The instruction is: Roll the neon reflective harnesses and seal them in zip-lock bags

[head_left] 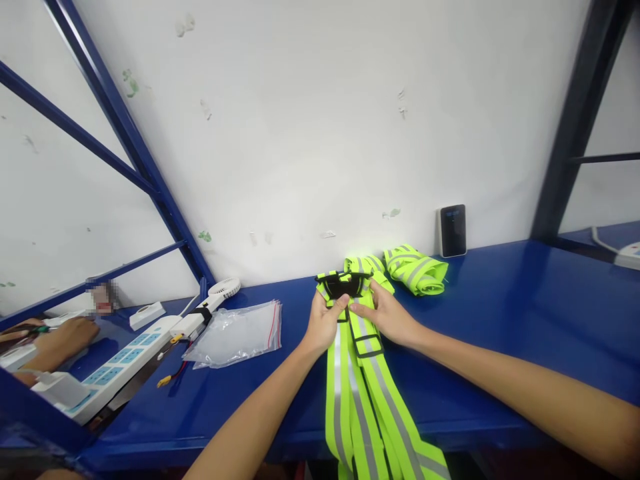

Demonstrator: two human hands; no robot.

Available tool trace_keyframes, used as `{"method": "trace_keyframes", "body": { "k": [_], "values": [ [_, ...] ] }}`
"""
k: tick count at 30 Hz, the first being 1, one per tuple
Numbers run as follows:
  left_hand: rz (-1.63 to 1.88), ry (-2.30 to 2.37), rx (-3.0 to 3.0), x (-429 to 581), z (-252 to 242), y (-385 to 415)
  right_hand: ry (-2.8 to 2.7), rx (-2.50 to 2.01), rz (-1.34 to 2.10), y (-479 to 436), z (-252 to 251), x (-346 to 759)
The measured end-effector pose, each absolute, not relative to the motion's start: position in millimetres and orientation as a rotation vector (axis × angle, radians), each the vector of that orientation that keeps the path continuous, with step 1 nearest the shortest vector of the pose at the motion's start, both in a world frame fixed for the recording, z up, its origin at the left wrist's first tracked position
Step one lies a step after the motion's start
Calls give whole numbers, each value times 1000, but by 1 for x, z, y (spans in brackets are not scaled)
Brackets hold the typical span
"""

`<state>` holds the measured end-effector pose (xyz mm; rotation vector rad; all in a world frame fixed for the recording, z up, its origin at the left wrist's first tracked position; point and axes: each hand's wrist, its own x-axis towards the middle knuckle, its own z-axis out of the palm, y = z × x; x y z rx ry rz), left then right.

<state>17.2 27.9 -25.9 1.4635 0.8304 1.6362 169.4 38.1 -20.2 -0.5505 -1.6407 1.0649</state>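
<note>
both hands [323, 325] grip neon reflective straps [395, 413]; matching rolled bundles [417, 270] lie just beyond. left: clear bag [240, 337], power strip [125, 360]. far right, a dark-faced device [453, 230], perhaps a phone. blue bench [500, 320], scuffed white wall [320, 133] behind. straps trail over the near edge.

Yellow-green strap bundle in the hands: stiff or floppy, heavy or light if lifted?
Probably floppy: the strap bundle trails past the front edge of the table in loose, overlapping bands. Likely light for its size, since the bands look thin and flat. The black slider frame might snag, as it looks rigid.
</note>
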Motion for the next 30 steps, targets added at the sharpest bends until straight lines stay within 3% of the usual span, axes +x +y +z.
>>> {"method": "trace_keyframes", "body": {
  "k": [9,19,30],
  "values": [
    [1618,822,1373,15,-26,28,-1630,-598,1129,41,-25,171],
    [1581,797,1429,13,-24,31,-1356,-570,1839,34,-1,181],
    [1518,778,1127,15,-23,24,-1124,-599,1722,27,0,169]
  ]
}}
